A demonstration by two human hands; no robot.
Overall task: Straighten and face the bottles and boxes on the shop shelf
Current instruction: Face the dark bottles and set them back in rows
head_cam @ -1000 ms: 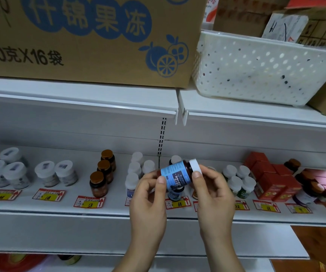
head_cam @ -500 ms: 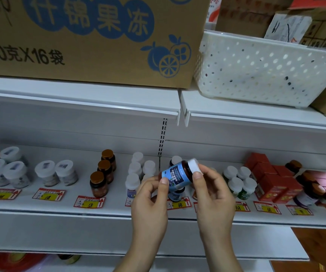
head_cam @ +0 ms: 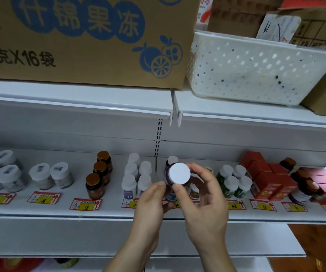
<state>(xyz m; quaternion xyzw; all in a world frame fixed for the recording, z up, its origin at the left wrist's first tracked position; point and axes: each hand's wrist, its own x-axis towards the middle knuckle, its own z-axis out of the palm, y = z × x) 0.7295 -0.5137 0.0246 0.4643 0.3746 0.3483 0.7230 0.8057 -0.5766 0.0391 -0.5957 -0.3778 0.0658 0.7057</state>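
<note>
Tipped since the earlier frame, the bottle (head_cam: 179, 173) now shows its white cap; left hand (head_cam: 152, 201) and right hand (head_cam: 203, 197) fingers grip it above the shelf's (head_cam: 40, 211) front edge.

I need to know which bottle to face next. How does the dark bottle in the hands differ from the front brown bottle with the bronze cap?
The dark white-capped bottle is held off the shelf, cap toward the camera; the brown bronze-capped bottle stands upright on the shelf, untouched. Both have round caps.
</note>
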